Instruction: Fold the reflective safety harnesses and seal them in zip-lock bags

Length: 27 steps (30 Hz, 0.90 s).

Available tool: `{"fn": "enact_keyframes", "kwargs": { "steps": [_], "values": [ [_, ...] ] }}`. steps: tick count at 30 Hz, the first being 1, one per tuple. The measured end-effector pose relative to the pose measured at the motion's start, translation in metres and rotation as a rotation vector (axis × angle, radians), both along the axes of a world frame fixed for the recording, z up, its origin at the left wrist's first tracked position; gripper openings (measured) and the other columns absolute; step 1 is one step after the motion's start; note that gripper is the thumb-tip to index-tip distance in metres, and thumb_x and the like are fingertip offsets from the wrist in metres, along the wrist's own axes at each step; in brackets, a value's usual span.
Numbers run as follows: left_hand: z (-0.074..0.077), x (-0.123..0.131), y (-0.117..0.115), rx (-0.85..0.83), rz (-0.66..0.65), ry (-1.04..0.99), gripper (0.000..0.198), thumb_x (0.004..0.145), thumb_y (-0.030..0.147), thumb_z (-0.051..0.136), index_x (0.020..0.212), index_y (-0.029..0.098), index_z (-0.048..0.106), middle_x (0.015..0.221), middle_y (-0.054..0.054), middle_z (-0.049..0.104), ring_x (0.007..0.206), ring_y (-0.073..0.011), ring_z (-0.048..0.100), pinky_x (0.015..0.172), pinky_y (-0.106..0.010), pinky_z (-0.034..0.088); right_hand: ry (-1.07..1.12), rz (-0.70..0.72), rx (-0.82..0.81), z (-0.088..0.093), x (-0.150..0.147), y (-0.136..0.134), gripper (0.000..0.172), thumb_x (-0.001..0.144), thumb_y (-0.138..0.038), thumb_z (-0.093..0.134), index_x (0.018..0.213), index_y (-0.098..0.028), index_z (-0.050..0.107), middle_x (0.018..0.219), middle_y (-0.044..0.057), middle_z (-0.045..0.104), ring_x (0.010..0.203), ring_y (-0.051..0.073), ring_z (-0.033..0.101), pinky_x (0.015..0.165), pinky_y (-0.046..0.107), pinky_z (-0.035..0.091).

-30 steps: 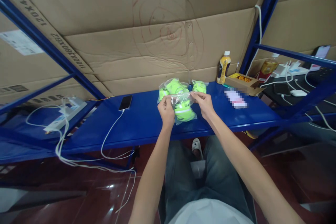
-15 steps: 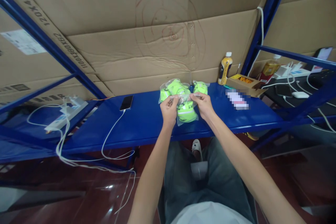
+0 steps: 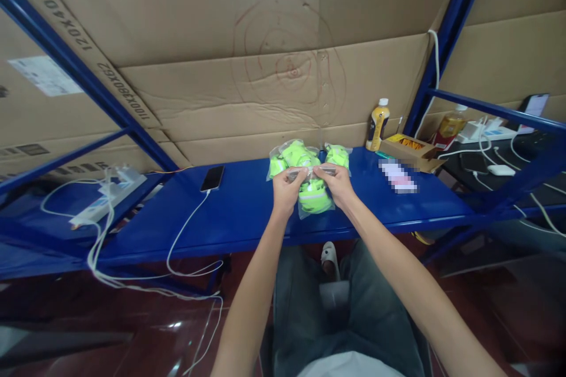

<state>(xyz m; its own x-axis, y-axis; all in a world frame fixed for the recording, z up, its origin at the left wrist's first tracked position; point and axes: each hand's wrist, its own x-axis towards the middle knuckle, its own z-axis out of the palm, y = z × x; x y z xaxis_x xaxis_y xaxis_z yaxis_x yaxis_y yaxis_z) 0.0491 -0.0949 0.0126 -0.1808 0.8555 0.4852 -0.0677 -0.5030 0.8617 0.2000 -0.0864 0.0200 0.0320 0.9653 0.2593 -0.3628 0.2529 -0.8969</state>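
Both hands pinch the top edge of a clear plastic bag (image 3: 315, 203) that holds something folded and neon yellow-green with a pale reflective stripe. My left hand (image 3: 287, 188) grips the edge on its left part, thumb pressed against the fingers. Close beside it, my right hand (image 3: 336, 184) is closed on the same edge, the thumbs a small gap apart. Just behind the hands, more bagged neon bundles (image 3: 295, 153) lie in a group on the blue shelf (image 3: 247, 206). Another bagged neon bundle (image 3: 337, 155) lies behind my right hand. The fingers partly cover the bag's edge.
A phone (image 3: 213, 178) with a white cable lies at left, near a power strip (image 3: 108, 200). To the right are a yellow drink bottle (image 3: 377, 125), an open cardboard box (image 3: 409, 150) and a pixelated flat item (image 3: 398, 175). Cardboard (image 3: 198, 88) backs the shelf.
My hands have come closer together along the bag's top edge, with the thumbs now nearly meeting. The view has tilted up slightly.
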Motion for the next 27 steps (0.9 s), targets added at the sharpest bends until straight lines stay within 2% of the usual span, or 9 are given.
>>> {"fn": "enact_keyframes", "kwargs": {
  "steps": [4, 7, 10, 13, 16, 19, 21, 23, 27],
  "values": [
    [-0.002, -0.001, 0.006, -0.009, -0.012, -0.014, 0.032, 0.076, 0.045, 0.092, 0.083, 0.015, 0.081, 0.080, -0.005, 0.077, 0.074, -0.0181, 0.068, 0.073, -0.029, 0.052, -0.020, 0.028, -0.011, 0.002, -0.001, 0.000, 0.046, 0.051, -0.054, 0.099, 0.072, -0.019, 0.079, 0.074, 0.003, 0.075, 0.071, 0.018, 0.064, 0.075, 0.032, 0.050],
    [-0.003, 0.000, 0.008, -0.026, -0.048, -0.018, 0.036, 0.077, 0.049, 0.091, 0.082, 0.016, 0.079, 0.081, -0.005, 0.075, 0.078, -0.0184, 0.068, 0.076, -0.029, 0.053, -0.009, -0.011, -0.015, -0.001, -0.001, 0.003, 0.046, 0.052, -0.054, 0.099, 0.073, -0.019, 0.077, 0.075, 0.003, 0.075, 0.073, 0.018, 0.065, 0.076, 0.032, 0.050],
    [-0.007, 0.000, 0.006, -0.099, -0.171, 0.004, 0.047, 0.074, 0.055, 0.093, 0.098, 0.016, 0.080, 0.096, -0.008, 0.079, 0.091, -0.0229, 0.073, 0.086, -0.033, 0.056, 0.007, -0.076, -0.033, -0.008, 0.000, 0.008, 0.046, 0.057, -0.057, 0.095, 0.075, -0.020, 0.075, 0.076, 0.003, 0.074, 0.074, 0.019, 0.066, 0.079, 0.034, 0.052],
    [-0.015, -0.002, 0.002, -0.189, -0.269, 0.032, 0.058, 0.064, 0.049, 0.101, 0.107, 0.015, 0.081, 0.107, -0.011, 0.080, 0.099, -0.0278, 0.074, 0.090, -0.037, 0.058, -0.009, -0.093, -0.040, -0.014, 0.002, 0.009, 0.047, 0.062, -0.059, 0.092, 0.083, -0.020, 0.075, 0.083, 0.005, 0.076, 0.083, 0.022, 0.069, 0.086, 0.035, 0.054],
    [-0.022, -0.006, 0.003, -0.217, -0.229, -0.003, 0.052, 0.063, 0.046, 0.101, 0.097, 0.014, 0.080, 0.100, -0.010, 0.079, 0.095, -0.0265, 0.074, 0.087, -0.035, 0.058, -0.043, -0.065, -0.022, -0.021, 0.002, 0.002, 0.052, 0.067, -0.061, 0.089, 0.098, -0.022, 0.075, 0.103, 0.006, 0.079, 0.100, 0.024, 0.071, 0.094, 0.036, 0.054],
    [-0.027, -0.010, 0.011, -0.202, -0.133, -0.098, 0.050, 0.064, 0.051, 0.099, 0.088, 0.015, 0.074, 0.091, -0.007, 0.077, 0.085, -0.0223, 0.073, 0.079, -0.032, 0.058, -0.198, -0.004, 0.000, -0.031, 0.000, -0.010, 0.063, 0.065, -0.056, 0.093, 0.112, -0.022, 0.071, 0.113, 0.007, 0.077, 0.105, 0.026, 0.070, 0.092, 0.037, 0.055],
    [-0.030, -0.011, 0.018, -0.199, -0.083, -0.152, 0.052, 0.067, 0.055, 0.097, 0.087, 0.016, 0.070, 0.085, -0.005, 0.074, 0.077, -0.0195, 0.071, 0.072, -0.030, 0.057, -0.420, 0.060, 0.031, -0.040, -0.001, -0.016, 0.070, 0.064, -0.053, 0.094, 0.120, -0.021, 0.067, 0.110, 0.007, 0.076, 0.099, 0.026, 0.070, 0.087, 0.037, 0.054],
    [-0.032, -0.010, 0.023, -0.201, -0.066, -0.173, 0.053, 0.068, 0.058, 0.096, 0.088, 0.017, 0.069, 0.084, -0.004, 0.074, 0.073, -0.0186, 0.070, 0.069, -0.029, 0.058, -0.588, 0.094, 0.054, -0.048, 0.000, -0.017, 0.068, 0.068, -0.054, 0.091, 0.121, -0.021, 0.063, 0.106, 0.006, 0.075, 0.092, 0.025, 0.069, 0.082, 0.036, 0.053],
    [-0.027, -0.011, 0.030, -0.212, -0.099, -0.148, 0.063, 0.071, 0.067, 0.092, 0.101, 0.016, 0.072, 0.097, -0.010, 0.077, 0.089, -0.0234, 0.075, 0.078, -0.033, 0.062, -0.578, -0.006, 0.034, -0.044, 0.011, -0.005, 0.072, 0.065, -0.055, 0.092, 0.120, -0.022, 0.059, 0.100, 0.004, 0.072, 0.086, 0.024, 0.068, 0.075, 0.035, 0.054]
  ]
}}
